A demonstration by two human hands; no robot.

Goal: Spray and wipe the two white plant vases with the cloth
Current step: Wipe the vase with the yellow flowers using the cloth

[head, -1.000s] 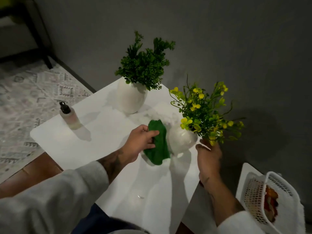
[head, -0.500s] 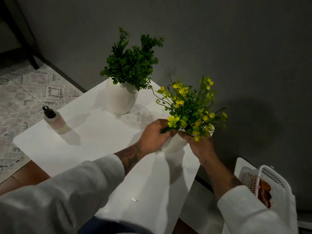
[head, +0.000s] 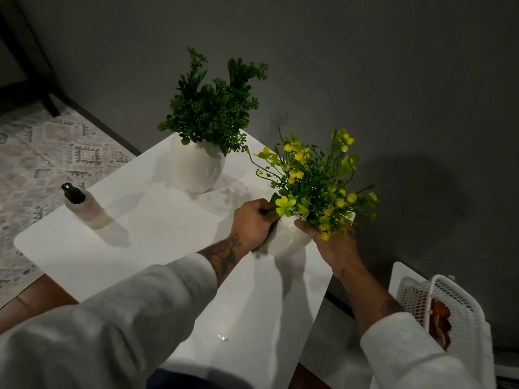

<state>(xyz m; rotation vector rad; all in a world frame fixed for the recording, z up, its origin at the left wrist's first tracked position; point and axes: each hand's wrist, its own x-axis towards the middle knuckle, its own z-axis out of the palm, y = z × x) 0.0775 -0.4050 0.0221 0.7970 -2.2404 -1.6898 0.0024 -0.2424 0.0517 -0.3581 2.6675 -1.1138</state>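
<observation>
yellow-flowered vase between left hand clutching cloth and gripping right hand

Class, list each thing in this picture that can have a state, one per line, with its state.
Yellow-flower vase: gripped by both hands.
Left hand: pressing the green cloth to that vase.
Right hand: steadying the vase.
Green-plant vase: upright, untouched.
Spray bottle: standing, capped, untouched.
Basket: holds something reddish.
</observation>
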